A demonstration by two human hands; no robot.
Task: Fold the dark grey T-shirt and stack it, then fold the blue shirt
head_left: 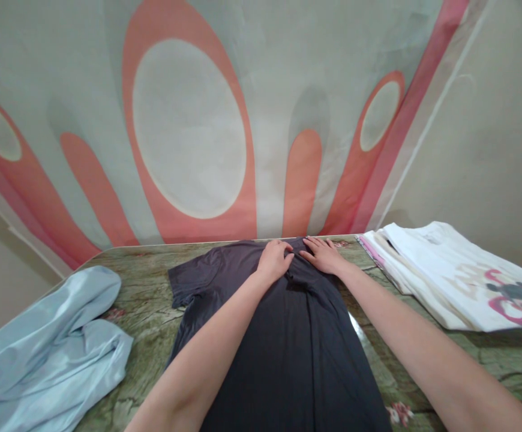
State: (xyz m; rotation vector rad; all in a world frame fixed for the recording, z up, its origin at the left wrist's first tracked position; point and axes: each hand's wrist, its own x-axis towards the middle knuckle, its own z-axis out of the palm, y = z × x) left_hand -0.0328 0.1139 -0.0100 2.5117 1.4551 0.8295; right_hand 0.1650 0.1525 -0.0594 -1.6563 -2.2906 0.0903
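Note:
A dark grey T-shirt (pixel 297 342) lies lengthwise on the green patterned table (pixel 148 300), its collar end at the far edge and one short sleeve spread to the left. My left hand (pixel 273 260) rests on the cloth near the collar, its fingers curled down onto the fabric. My right hand (pixel 321 254) lies flat beside it on the same far end, fingers stretched out and pressed on the shirt. The two hands nearly touch. The shirt's right side looks folded inward.
A crumpled light blue satin cloth (pixel 45 342) lies at the table's left edge. A stack of folded white garments (pixel 459 276) with a pink and black print sits at the right. A grey sheet with pink ovals (pixel 189 126) hangs behind the table.

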